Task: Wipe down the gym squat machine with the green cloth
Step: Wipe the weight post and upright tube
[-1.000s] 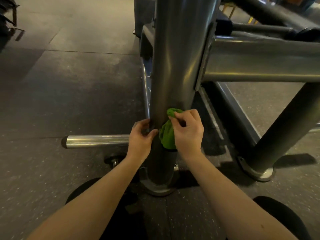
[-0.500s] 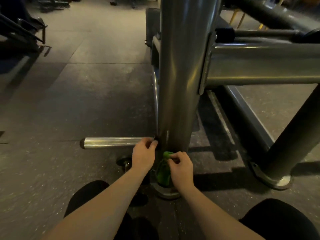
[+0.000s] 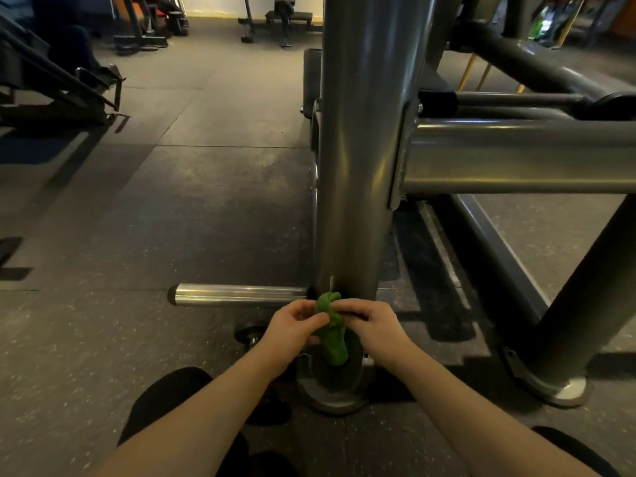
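Observation:
The squat machine's thick grey upright post [image 3: 358, 166] rises in front of me from a round foot plate [image 3: 330, 397]. A bunched green cloth [image 3: 332, 335] hangs low against the post's base. My left hand [image 3: 292, 332] pinches the cloth's upper left side. My right hand [image 3: 373, 330] grips it from the right, fingers curled over the top. Both hands meet just above the foot plate. A chrome weight peg [image 3: 237, 295] sticks out leftward from the post at the height of my hands.
A grey crossbar [image 3: 516, 156] runs right from the post, and a slanted leg [image 3: 585, 297] ends in a foot at the lower right. My knees [image 3: 172, 397] are on the dark rubber floor [image 3: 172, 218]. Other gym equipment [image 3: 58, 84] stands at the far left.
The cloth and both hands have slid down the post from mid-height to its base. My left hand has left the post's side and come onto the cloth.

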Demonstrator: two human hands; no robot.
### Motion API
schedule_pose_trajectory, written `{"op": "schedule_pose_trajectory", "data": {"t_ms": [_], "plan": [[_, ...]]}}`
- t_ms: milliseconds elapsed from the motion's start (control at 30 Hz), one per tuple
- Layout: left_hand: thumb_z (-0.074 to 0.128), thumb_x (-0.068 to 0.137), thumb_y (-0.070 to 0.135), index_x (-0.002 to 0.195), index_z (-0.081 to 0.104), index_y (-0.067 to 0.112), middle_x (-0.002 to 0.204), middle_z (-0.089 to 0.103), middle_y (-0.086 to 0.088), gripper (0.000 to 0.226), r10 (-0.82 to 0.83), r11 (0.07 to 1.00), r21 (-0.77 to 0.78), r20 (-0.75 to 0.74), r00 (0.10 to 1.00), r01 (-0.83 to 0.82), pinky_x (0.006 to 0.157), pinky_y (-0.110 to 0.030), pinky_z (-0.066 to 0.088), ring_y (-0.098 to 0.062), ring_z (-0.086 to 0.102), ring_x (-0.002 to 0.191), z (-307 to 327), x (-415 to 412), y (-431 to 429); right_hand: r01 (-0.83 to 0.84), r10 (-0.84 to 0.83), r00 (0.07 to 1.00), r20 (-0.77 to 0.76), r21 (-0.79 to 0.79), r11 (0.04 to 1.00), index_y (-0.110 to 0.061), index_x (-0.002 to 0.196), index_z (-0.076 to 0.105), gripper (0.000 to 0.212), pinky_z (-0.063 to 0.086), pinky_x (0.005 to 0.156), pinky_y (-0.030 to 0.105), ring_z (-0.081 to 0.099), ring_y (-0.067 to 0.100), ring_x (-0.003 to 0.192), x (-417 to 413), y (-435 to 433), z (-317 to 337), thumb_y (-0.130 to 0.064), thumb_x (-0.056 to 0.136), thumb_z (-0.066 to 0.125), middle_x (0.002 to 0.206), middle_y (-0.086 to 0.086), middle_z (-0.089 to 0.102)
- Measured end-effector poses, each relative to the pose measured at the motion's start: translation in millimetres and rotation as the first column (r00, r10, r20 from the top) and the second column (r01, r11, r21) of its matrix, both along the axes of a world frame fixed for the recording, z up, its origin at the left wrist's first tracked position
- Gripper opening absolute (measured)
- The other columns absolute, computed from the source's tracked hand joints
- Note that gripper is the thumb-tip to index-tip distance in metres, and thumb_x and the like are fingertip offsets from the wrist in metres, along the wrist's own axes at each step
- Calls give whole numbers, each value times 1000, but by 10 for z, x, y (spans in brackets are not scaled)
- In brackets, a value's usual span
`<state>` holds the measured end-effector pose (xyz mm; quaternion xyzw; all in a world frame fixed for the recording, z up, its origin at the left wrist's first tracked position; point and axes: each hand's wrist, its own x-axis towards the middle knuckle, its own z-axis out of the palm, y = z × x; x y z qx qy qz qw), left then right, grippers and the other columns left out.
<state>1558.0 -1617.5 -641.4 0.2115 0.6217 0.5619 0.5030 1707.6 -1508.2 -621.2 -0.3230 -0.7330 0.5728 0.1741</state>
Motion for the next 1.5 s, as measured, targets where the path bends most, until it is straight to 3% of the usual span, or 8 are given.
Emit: {"op": "schedule_pose_trajectory", "data": {"t_ms": [167,300,433,633,867,1167,1367,1500], "plan": [[80,86,19,100,62,27,102,68,1,24,298,946,19,-452,841,-324,84,-30,56,-13,67,96,60,-86,192,426,-435,900,9,187,885,-24,120,66,26,59,85,29,66,6,98,30,292,-77,-14,96,64,111,-12,66],[79,87,33,109,65,25,109,59,6,27,251,966,101,-578,777,-237,87,-18,48,-6,61,99,25,16,426,444,-461,887,9,255,859,-30,125,55,43,49,77,17,58,1,95,-38,339,-203,-36,87,76,117,-11,55],[75,91,24,106,67,26,107,56,13,17,338,936,157,-657,674,-316,81,-8,43,-1,58,98,-60,176,559,474,-479,878,-22,185,861,-35,117,52,43,62,79,35,64,6,95,-65,317,-385,-40,83,78,113,-11,58],[71,93,17,104,64,31,105,62,13,19,306,942,96,-640,705,-322,86,-15,51,2,61,97,-360,249,528,517,-528,849,12,189,835,-25,135,45,61,54,89,32,53,8,106,-141,305,-462,-33,85,79,130,-2,50],[68,95,14,102,59,39,113,64,12,28,197,943,-131,-524,828,-307,93,-27,55,-6,64,107,-646,342,378,401,-419,900,117,153,903,-54,154,2,101,60,89,46,63,20,113,-173,404,-601,-44,85,75,142,0,46],[65,97,23,104,57,29,104,61,1,12,523,852,297,-521,675,-431,88,-28,52,-14,61,99,-181,372,808,397,-411,910,63,156,904,-69,145,-2,102,60,89,45,68,18,108,-153,441,-660,-48,81,74,132,1,61],[61,101,21,109,66,27,106,72,6,11,477,868,-38,-212,853,-495,95,-37,57,-10,69,104,-645,477,494,385,-405,910,88,180,905,-63,147,-6,103,60,90,46,66,20,109,-166,440,-712,-55,81,72,132,2,59],[68,97,18,100,69,23,96,74,4,6,535,836,-4,-219,816,-549,84,-30,60,-8,72,92,-494,333,577,379,-399,912,96,177,908,-50,155,1,104,59,91,47,65,22,112,-165,453,-702,-59,78,70,132,3,59]]}}
